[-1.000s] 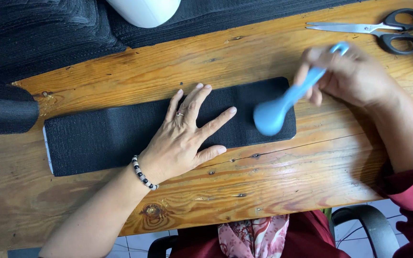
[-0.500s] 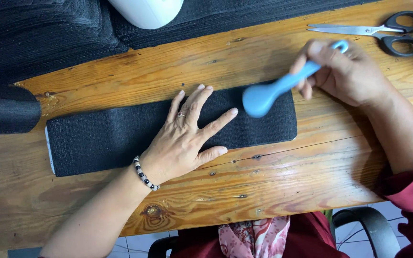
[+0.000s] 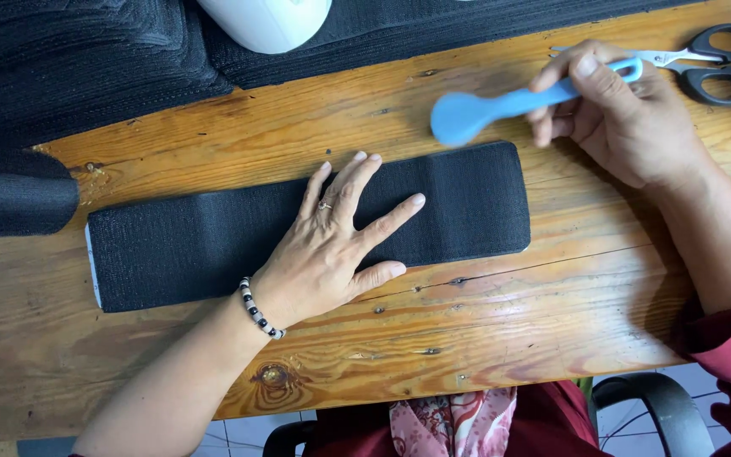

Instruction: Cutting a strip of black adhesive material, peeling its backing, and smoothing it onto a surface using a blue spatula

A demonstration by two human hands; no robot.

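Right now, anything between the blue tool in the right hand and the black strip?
Nothing visible. The right hand holds the blue tool just past the far edge of the black strip, with only bare table between them. The left hand lies flat on the strip's middle, to the left of the tool's head.

The table (image 3: 501,330) is bare wood, kinda worn, with knots and visible grain and a slight sheen. The black strip (image 3: 188,245) lying on it looks like matt woven cloth, fuzzy-ish with a fine ribbed texture. Same sort of dark ribbed cloth is piled up in the stack (image 3: 69,76) at the back. The blue tool (image 3: 501,106) is smooth plastic, soft matt finish. The scissors (image 3: 704,63) have shiny metal blades and glossy black plastic handles. The white thing (image 3: 268,21) up top is smooth and glossy, plastic by the look of it.
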